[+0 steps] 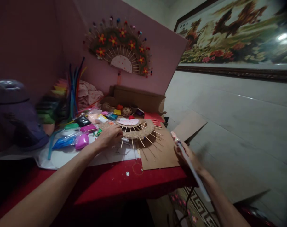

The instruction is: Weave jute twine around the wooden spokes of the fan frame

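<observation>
A half-round fan (149,127) of thin wooden sticks, with a band of woven twine and a white spotted centre, lies on the table. My left hand (110,136) is closed at its left edge, fingers curled on the twine band; the fingertips are partly hidden. To the right of the fan, beyond the cardboard's edge, my right hand (187,154) is wrapped round a glue gun (175,138). A long whitish glue stick (196,176) juts from the gun's rear toward me. The gun's tip points away, apart from the fan.
A cardboard sheet (157,157) lies under the fan on the red tablecloth (105,179). Bagged coloured clay (82,142), pipe cleaners (74,88) and a purple bin (13,116) stand left. Behind are twine balls (126,111) and a pink board (157,50) bearing a decorated fan (122,41).
</observation>
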Available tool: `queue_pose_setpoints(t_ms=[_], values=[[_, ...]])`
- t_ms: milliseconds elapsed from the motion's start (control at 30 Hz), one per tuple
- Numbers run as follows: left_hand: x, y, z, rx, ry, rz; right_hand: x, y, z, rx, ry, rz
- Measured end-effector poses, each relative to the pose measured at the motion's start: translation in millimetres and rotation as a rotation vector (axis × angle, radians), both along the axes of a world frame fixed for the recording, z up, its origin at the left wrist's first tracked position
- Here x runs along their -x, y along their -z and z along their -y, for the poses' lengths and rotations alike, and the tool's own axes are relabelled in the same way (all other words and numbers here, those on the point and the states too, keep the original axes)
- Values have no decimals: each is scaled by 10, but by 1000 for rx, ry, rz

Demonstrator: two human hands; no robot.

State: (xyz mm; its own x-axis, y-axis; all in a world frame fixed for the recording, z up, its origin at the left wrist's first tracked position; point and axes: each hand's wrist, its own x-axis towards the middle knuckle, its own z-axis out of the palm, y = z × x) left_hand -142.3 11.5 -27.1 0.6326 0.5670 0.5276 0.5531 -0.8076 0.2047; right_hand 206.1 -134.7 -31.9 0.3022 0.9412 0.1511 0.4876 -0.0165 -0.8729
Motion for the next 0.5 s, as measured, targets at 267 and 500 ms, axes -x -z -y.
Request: queue_pose_setpoints(t_ms=[267,500], values=[[5,13,-2,6,-17,2,31,130,-357,89,-71,906],[-6,12,14,-29,-5,13,213,126,-565,55,72,1096]])
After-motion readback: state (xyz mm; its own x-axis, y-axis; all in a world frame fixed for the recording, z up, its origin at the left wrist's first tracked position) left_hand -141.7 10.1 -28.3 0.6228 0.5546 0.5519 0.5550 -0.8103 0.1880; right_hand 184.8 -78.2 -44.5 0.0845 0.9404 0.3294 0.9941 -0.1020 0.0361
